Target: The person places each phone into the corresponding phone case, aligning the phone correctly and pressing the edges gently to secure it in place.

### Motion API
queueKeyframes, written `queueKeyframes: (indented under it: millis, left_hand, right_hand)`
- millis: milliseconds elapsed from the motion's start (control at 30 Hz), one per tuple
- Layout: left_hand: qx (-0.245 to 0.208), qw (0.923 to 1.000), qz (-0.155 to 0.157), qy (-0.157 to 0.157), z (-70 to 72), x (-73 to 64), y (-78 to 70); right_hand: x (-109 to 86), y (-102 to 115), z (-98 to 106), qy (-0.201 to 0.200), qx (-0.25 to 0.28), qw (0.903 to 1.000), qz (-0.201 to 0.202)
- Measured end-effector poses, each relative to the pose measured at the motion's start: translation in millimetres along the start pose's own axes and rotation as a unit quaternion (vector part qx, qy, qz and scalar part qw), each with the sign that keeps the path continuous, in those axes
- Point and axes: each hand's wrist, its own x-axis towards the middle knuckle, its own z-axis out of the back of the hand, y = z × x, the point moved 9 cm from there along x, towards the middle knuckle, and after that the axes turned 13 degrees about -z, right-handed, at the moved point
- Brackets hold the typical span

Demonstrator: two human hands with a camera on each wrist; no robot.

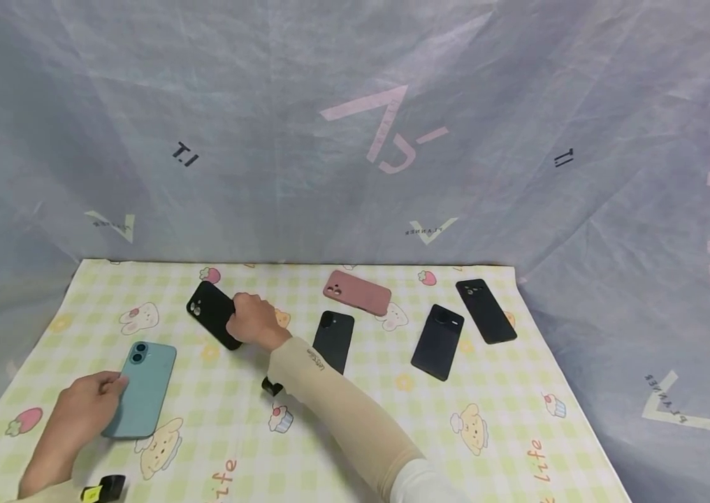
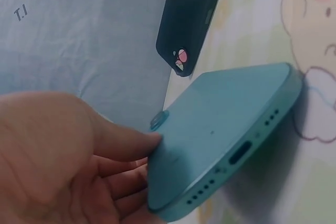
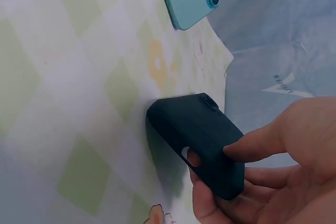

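The left hand (image 1: 87,404) pinches a flat teal phone (image 1: 149,391), likely slick; toward one o'clock, the right hand (image 1: 256,320) pinches a hollow black case (image 1: 210,314), likely light, best held edgewise.

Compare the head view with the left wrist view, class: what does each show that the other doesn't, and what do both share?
Only the head view shows the pink phone case and three dark phone-shaped items.

Only the left wrist view shows the port and small holes along the bottom edge of the teal phone.

Both show the teal phone in the left hand and the black case in the right hand.
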Motion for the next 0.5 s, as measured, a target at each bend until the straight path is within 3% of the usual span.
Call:
queueKeyframes:
  millis: [500]
  left_hand:
    - [-0.017, 0.9985, 0.038, -0.035, -1.0, -5.4, 6.1]
  right_hand:
    - [-25.3, -11, -5, 0.026, 0.103, 0.9943, -0.016]
